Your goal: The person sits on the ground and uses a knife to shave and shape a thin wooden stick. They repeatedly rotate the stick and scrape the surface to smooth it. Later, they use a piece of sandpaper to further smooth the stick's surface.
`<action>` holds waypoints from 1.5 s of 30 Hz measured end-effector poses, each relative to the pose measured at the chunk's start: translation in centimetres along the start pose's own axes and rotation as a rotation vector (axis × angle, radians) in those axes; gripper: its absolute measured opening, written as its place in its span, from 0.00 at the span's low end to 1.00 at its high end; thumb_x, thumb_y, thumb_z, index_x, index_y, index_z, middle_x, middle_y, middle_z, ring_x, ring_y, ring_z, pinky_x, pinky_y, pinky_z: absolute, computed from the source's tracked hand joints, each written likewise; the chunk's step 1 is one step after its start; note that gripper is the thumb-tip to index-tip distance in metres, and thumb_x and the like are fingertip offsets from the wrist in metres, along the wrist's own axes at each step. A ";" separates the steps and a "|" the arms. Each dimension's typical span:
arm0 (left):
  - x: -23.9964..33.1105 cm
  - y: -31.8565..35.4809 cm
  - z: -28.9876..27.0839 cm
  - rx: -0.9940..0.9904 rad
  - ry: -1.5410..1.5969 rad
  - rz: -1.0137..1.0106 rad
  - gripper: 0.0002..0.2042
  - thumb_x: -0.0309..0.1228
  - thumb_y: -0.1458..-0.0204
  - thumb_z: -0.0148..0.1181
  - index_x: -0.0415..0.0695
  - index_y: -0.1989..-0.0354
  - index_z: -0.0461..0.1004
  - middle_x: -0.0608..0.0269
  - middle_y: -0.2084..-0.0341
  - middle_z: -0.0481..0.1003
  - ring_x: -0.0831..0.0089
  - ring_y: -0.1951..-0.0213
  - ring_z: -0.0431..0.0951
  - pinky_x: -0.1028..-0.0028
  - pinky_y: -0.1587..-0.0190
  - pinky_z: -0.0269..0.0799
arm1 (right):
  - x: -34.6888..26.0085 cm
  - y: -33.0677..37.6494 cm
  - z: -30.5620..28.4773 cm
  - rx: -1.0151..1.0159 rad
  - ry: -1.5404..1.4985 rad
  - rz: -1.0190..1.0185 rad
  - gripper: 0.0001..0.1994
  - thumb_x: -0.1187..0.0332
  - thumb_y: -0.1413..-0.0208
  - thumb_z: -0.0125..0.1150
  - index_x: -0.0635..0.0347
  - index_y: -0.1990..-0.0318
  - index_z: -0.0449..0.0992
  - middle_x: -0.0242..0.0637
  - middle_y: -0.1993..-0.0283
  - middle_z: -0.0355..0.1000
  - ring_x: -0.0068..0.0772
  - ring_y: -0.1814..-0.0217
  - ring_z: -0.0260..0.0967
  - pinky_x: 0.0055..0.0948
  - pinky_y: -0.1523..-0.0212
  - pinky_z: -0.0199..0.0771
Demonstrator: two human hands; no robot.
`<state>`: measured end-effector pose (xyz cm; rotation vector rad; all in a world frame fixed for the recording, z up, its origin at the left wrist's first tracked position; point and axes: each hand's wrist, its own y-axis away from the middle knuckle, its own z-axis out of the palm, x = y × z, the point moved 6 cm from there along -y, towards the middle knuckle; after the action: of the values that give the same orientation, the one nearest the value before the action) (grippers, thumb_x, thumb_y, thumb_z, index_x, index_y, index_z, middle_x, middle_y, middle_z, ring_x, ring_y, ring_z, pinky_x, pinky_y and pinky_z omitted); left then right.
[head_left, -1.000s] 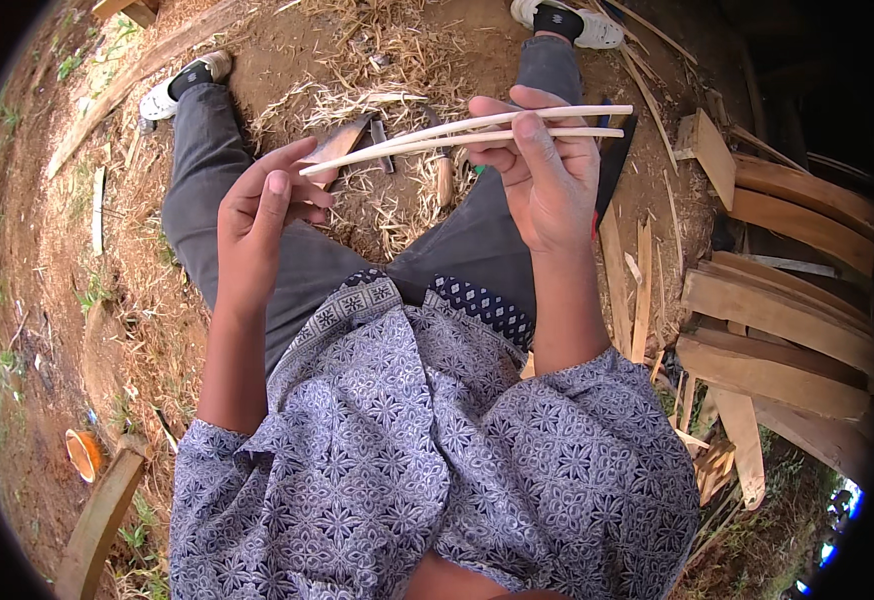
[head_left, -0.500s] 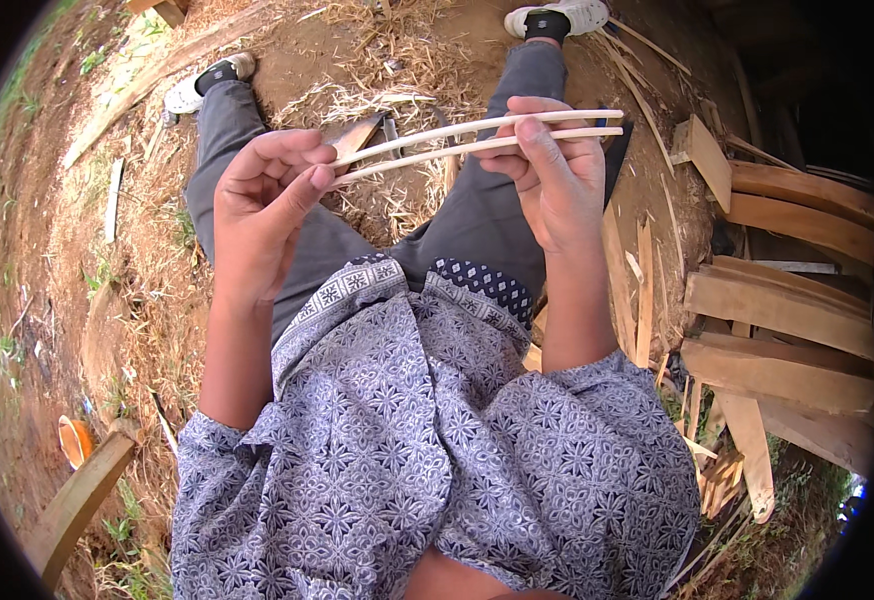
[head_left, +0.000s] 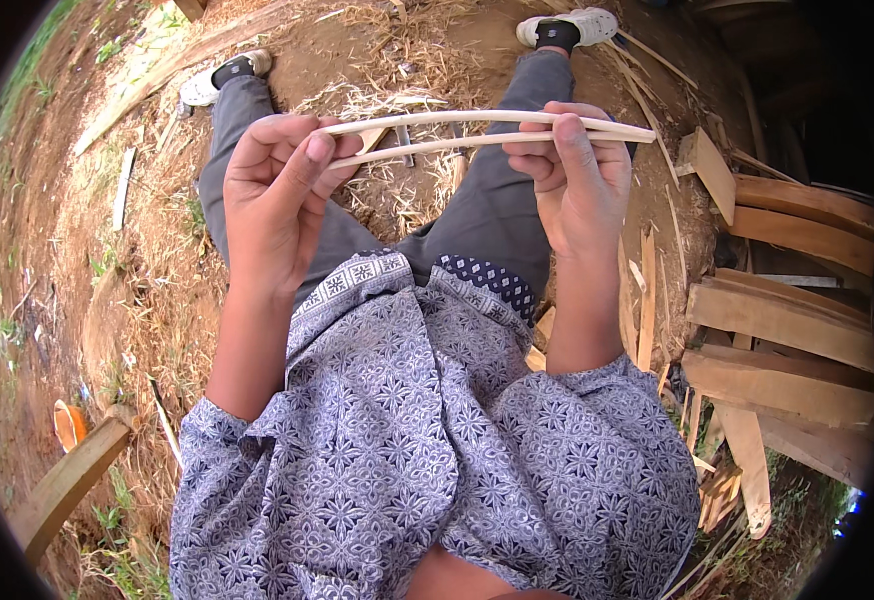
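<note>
No packages, labels, signs or screens seen anywhere in view.

Two pale strips (head_left: 457, 130) of split wood run side by side across the upper middle of the frame. Two hands hold them: the left hand (head_left: 277, 195) at the left ends and the right hand (head_left: 582, 180) at the right ends. Two shoes show at the top: one (head_left: 212, 82) upper left, one (head_left: 572, 25) upper right. At least five wooden planks (head_left: 782, 325) are stacked at the right edge. One orange object (head_left: 67, 425) lies at the lower left.
</note>
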<state>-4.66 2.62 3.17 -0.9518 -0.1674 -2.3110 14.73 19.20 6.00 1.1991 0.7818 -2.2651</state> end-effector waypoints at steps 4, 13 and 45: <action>-0.1 0.1 0.2 -0.045 -0.045 -0.005 0.06 0.22 0.36 0.54 0.37 0.53 0.73 0.53 0.57 0.78 0.64 0.55 0.83 0.72 0.53 0.83 | -0.1 0.0 -0.1 0.012 -0.003 -0.022 0.11 0.70 0.32 0.54 0.70 0.52 0.75 0.52 0.60 0.79 0.42 0.61 0.82 0.31 0.61 0.89; -0.3 0.1 0.3 -0.043 0.007 -0.014 0.04 0.22 0.38 0.56 0.35 0.58 0.73 0.51 0.62 0.80 0.61 0.57 0.84 0.67 0.55 0.85 | -0.2 0.0 0.1 0.092 0.028 -0.045 0.12 0.67 0.32 0.55 0.71 0.58 0.76 0.50 0.64 0.80 0.38 0.64 0.83 0.29 0.65 0.88; -0.9 0.6 0.8 -0.072 -0.121 -0.079 0.04 0.23 0.37 0.56 0.38 0.57 0.73 0.55 0.58 0.77 0.72 0.57 0.80 0.75 0.56 0.83 | 0.0 0.0 -0.8 0.176 0.139 -0.017 0.20 0.56 0.33 0.55 0.66 0.66 0.78 0.44 0.71 0.79 0.30 0.72 0.81 0.24 0.72 0.85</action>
<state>-3.34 2.87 3.13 -1.1412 -0.1752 -2.3460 15.17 19.74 5.64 1.4485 0.6545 -2.3233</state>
